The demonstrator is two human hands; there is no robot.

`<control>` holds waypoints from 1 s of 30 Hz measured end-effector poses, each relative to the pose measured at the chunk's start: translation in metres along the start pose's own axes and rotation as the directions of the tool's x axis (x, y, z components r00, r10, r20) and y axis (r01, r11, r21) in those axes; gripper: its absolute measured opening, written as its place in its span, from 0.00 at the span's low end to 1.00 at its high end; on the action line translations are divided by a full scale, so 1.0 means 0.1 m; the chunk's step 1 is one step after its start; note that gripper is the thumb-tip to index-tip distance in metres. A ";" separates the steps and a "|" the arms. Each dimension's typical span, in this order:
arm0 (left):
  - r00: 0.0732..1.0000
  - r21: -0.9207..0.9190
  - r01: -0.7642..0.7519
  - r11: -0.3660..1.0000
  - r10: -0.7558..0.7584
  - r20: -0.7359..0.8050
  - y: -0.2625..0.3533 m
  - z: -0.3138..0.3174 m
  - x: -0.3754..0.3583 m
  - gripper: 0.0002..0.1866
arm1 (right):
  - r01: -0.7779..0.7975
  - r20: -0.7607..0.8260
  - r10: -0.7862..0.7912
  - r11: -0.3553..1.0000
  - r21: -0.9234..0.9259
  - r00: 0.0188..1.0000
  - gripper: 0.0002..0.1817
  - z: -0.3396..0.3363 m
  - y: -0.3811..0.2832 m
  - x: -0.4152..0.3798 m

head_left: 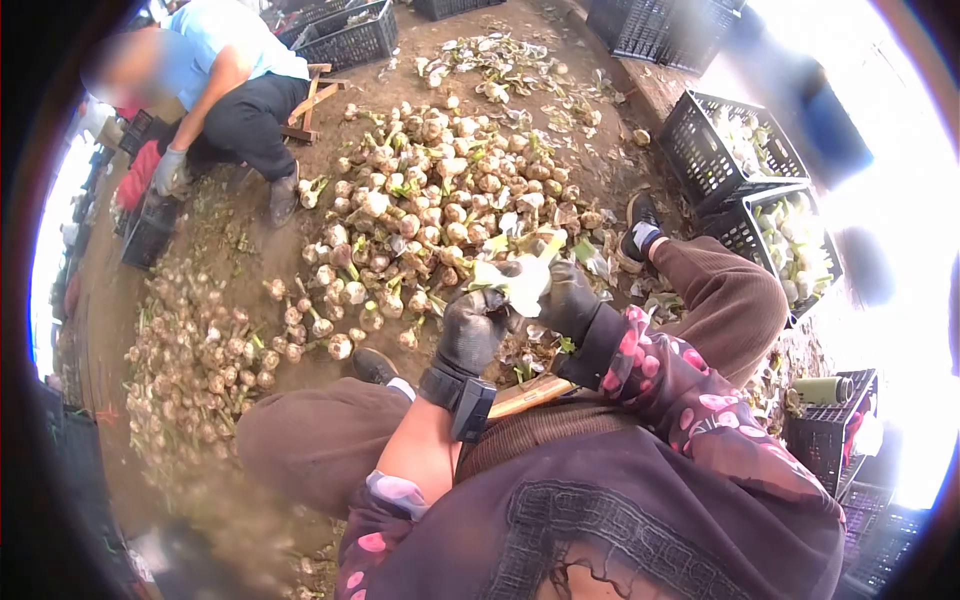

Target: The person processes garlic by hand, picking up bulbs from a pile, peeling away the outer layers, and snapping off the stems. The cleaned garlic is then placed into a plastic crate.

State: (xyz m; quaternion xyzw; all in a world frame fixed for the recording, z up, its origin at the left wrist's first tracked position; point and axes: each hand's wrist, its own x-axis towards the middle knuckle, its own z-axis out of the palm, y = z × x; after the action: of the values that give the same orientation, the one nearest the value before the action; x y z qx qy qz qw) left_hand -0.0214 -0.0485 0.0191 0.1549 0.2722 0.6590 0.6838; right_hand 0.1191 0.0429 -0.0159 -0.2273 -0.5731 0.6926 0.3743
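Note:
Between my two gloved hands is a whitish garlic bulb [524, 286] with a pale green stalk and loose skin, held above the near edge of a pile of garlic bulbs [430, 190]. My left hand [474, 328], in a dark glove, is closed at the bulb's left side, its fingertips partly hidden. My right hand [572, 298], also gloved, grips it from the right, close to the stalk. The piled bulbs are brownish with short green stems.
Black crates of white, green-stemmed bulbs stand at right, one [735, 145] behind another [790, 240]. A co-worker [235, 95] bends over a crate [152, 228] at left. More bulbs [200, 360] lie left of my legs, and peeled skins [500, 65] litter the ground beyond.

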 end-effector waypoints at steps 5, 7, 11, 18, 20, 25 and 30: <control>0.976 0.900 -0.089 0.426 0.217 -0.007 -0.03 -0.48 0.21 0.13 | -0.244 -0.028 0.317 0.782 0.574 0.948 0.19 0.13 -0.32 -0.08; 0.872 0.968 -0.216 -0.128 0.422 0.250 -0.15 -0.51 0.22 0.10 | -0.387 -0.136 0.413 0.904 0.183 0.900 0.18 0.25 -0.64 -0.20; 0.996 0.910 0.059 -0.409 -0.040 -0.082 -0.48 -0.57 0.14 0.16 | -0.336 0.132 0.317 0.769 0.545 0.939 0.13 0.13 -0.25 -0.28; 0.974 0.941 0.097 -0.324 -0.165 -0.157 -0.31 -0.42 0.08 0.40 | -0.105 0.043 0.096 0.921 0.375 0.994 0.19 -0.02 -0.51 -0.11; 0.991 0.861 0.130 0.492 -0.102 -0.091 -0.09 -0.37 0.08 0.36 | -0.115 -0.020 0.130 0.933 0.341 0.991 0.18 -0.11 -0.37 -0.15; 0.983 0.151 0.036 0.988 -0.063 0.175 -0.03 0.19 -0.04 0.34 | -0.100 0.001 0.103 0.963 0.249 0.995 0.18 0.00 -0.36 -0.12; 0.991 0.470 -0.036 0.882 0.094 -0.100 -0.26 -0.01 0.04 0.28 | 0.007 -0.079 -0.109 0.631 -0.776 0.991 0.17 0.03 -0.56 -0.12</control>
State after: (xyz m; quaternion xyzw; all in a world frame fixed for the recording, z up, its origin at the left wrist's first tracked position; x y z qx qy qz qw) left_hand -0.0009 -0.0467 0.0034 0.2841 0.4580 0.6047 0.5863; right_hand 0.1382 0.0354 0.0380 -0.3877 -0.7983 0.3532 0.2961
